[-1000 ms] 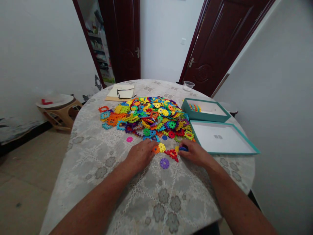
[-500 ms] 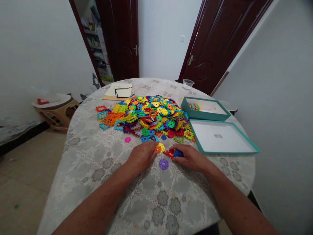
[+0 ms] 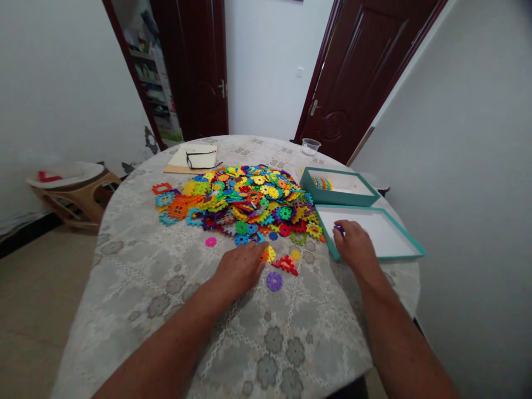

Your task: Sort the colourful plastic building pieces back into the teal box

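My left hand rests on the tablecloth with its fingers closed at the edge of a yellow notched disc and an orange notched disc. Over the left part of the shallow teal-rimmed lid, my right hand pinches a dark blue-purple plastic piece, mostly hidden by the fingers. Red interlocking pieces lie between the hands. Nearer to me is a purple notched disc; a small yellow disc sits right of the red pieces.
A large heap of colourful plastic pieces spreads beyond my hands. A teal box with a row of coloured discs stands behind the lid. Farther off are eyeglasses on a notebook and a clear plastic cup.
My right hand has moved right from beside the red pieces to over the lid, carrying the dark blue piece. The red pieces and small yellow disc are now uncovered. My left hand stays put.
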Demonstrator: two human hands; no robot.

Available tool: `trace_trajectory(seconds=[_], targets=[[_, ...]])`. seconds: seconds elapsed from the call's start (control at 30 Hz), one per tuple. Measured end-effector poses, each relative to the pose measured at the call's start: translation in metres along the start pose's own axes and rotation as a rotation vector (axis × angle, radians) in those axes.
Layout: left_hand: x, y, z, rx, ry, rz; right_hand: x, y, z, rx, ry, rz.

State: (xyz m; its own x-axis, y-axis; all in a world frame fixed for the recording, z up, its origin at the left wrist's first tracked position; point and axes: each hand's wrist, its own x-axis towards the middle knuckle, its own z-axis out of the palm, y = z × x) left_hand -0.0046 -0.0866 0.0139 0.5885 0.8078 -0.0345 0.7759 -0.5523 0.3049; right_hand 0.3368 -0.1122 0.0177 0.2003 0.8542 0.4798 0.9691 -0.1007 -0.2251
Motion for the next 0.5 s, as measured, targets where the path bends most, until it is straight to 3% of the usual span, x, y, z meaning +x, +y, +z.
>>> trace_trajectory(seconds=[0.1, 0.23, 0.37, 0.5], targets=[[0.0, 0.003, -0.007, 0.009, -0.031, -0.001, 0.0, -0.001, 0.002, 0.034, 0.026, -0.001], [-0.001, 0.006, -0.013, 0.017, -0.035, -0.001, -0.004, -0.03, -0.006, 0.193, 0.012, -0.084], [0.0, 0.007, -0.012, 0.017, -0.004, -0.027, -0.018, -0.069, -0.01, 0.389, -0.255, -0.298], [0.003, 0.006, -0.005, 0.029, 0.051, -0.027, -0.032, -0.092, -0.007, 0.359, -0.552, -0.454]])
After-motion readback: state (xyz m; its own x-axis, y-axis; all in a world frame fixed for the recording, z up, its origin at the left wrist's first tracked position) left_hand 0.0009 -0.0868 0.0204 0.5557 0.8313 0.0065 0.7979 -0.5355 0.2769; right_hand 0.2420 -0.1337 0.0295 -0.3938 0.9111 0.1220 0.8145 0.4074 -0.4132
